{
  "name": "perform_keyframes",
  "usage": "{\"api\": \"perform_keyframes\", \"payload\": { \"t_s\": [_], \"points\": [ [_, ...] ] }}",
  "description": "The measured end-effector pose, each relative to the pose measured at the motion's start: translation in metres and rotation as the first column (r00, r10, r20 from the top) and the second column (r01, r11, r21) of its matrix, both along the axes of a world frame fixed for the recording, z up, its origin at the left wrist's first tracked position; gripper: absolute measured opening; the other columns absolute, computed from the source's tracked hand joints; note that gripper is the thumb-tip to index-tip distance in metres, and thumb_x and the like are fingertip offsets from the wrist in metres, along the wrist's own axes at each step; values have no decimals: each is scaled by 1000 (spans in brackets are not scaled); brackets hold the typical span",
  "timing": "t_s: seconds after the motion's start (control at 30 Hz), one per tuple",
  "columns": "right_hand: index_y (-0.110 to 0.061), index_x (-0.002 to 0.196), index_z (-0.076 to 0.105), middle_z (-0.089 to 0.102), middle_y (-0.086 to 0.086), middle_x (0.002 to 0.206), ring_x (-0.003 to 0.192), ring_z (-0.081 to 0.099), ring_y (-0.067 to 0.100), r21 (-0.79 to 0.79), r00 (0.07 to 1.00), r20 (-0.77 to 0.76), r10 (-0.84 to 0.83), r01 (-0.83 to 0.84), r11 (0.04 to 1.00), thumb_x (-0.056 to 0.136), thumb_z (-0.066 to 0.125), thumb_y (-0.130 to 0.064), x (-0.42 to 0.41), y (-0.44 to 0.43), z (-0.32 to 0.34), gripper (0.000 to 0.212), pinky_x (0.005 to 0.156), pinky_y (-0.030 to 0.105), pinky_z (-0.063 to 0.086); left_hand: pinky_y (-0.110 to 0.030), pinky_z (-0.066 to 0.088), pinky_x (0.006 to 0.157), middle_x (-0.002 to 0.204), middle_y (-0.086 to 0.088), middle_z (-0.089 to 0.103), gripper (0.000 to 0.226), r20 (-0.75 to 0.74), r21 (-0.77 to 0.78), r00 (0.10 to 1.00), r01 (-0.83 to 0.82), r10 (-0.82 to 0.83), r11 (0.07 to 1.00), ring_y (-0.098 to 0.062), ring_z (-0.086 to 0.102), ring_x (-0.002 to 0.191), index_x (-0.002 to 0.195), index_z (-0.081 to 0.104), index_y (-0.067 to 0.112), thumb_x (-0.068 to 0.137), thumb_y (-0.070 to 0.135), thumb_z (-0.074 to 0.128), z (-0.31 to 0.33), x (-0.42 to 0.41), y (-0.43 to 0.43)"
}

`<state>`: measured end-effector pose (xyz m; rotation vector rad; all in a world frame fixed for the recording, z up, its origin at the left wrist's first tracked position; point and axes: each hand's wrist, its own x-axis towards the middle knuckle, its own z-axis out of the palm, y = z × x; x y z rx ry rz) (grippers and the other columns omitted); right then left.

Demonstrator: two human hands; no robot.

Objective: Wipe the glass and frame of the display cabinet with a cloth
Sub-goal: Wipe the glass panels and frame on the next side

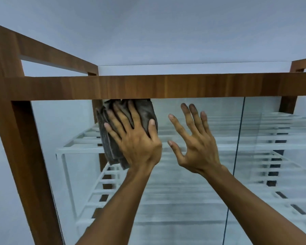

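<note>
- Cloth (pixel 145 112), dark grey and bunched in folds, lies on the glass (pixel 175 200) under the left hand (pixel 136 140). Its upper edge reaches just past the fingertips and meets the underside of the wooden top rail (pixel 166 86); a push further up would likely jam the folds against the rail and leave the strip beneath it smeared
- Spread wide and straight, the left fingers (pixel 133 114) press rather than grip, so the loose folds hanging beside and below the palm could slip free on a downward stroke
- Just right of the cloth, the right hand (pixel 196 144) holds nothing, fingers fanned wide; I cannot tell whether the tips touch the pane, but bare skin there would print fresh marks
- Further right, past the right fingers, the pane seam (pixel 237 147) could snag the cloth's edge, and hard leaning near it may flex the glass
</note>
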<state>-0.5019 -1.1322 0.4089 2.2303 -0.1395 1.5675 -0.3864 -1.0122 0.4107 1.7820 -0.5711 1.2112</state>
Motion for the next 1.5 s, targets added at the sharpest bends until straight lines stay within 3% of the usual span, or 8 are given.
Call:
{"api": "perform_keyframes", "payload": {
  "t_s": [0.17,0.3,0.43,0.63,0.73,0.87,1.0,1.5],
  "points": [
    [-25,162,28,14,21,169,158,3,38,18,988,36,-147,146,989,104,41,-52,-20,-26,2,65,125,65,2,-59,-3,129,173,-19,15,75,242,265,965,35,-101,964,-38,3,161,166,21,17,102,51,41,-5,-15,-22],
    [-23,163,21,9,20,170,158,2,41,-13,986,3,-168,168,986,105,34,-48,-18,-29,0,64,124,66,0,-60,-3,129,173,-20,10,75,70,62,996,49,-53,997,-39,2,161,166,18,15,103,47,41,-2,-42,-40],
    [-11,160,28,17,20,169,158,8,40,37,1000,-5,20,-19,999,100,46,-34,-28,-31,1,67,126,63,0,-55,-5,129,172,-18,17,73,233,203,967,54,-102,978,-37,7,161,165,24,18,101,46,45,-4,-41,-48],
    [3,158,25,20,19,169,160,7,31,207,945,-56,324,-306,929,95,46,-10,-51,-32,8,68,129,51,-1,-61,-2,128,173,-20,11,71,75,39,995,70,-72,997,-40,3,160,166,20,15,105,45,40,3,-73,-74],
    [3,157,31,24,21,167,159,10,33,83,987,-37,154,-150,985,94,55,-10,-77,-50,7,68,130,51,10,-62,-2,128,172,-22,14,69,146,124,986,69,-86,990,-42,5,160,165,23,15,106,46,37,1,-74,-81],
    [-7,161,28,18,15,170,159,6,37,3,977,36,-212,212,977,99,52,-34,-100,-83,0,71,125,66,2,-64,-3,127,172,-23,12,72,67,48,995,75,-78,996,-42,4,160,165,21,13,104,45,42,4,-94,-95],
    [-10,162,23,14,16,170,158,7,37,-14,982,30,-188,189,982,100,49,-36,-96,-95,-4,72,125,67,2,-62,-1,128,172,-20,16,72,289,294,945,63,-151,954,-39,5,161,166,23,19,104,47,44,-1,-98,-103],
    [3,158,11,8,19,168,158,-2,28,109,980,172,-101,83,991,102,31,-24,-66,-62,-10,65,128,57,0,-56,1,130,170,-16,25,68,377,320,909,51,-177,946,-35,14,159,163,30,22,103,50,42,0,-81,-91]
  ]
}}
